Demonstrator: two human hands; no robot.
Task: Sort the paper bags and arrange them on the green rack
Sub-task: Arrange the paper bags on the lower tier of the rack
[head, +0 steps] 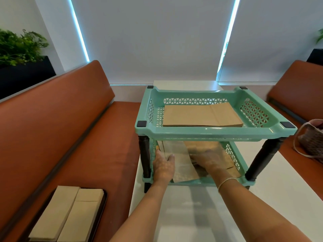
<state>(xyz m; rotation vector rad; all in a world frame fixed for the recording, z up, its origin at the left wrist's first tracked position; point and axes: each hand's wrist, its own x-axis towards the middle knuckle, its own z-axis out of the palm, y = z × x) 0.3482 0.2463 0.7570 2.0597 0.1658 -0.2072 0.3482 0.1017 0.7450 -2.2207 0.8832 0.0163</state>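
A green two-tier rack stands on a white table. On its top shelf lies a flat stack of brown paper bags. Both my hands reach into the lower shelf. My left hand rests flat on a pale paper bag that sticks out over the shelf's front edge. My right hand presses on brown paper bags on the right side of that shelf; whether it grips one I cannot tell. On the left bench, a dark tray holds two narrow stacks of paper bags.
The white table runs between two orange-brown benches. A woven bag with a strap sits on the right bench close to the rack. A planter with green leaves stands behind the left bench. Window blinds fill the back.
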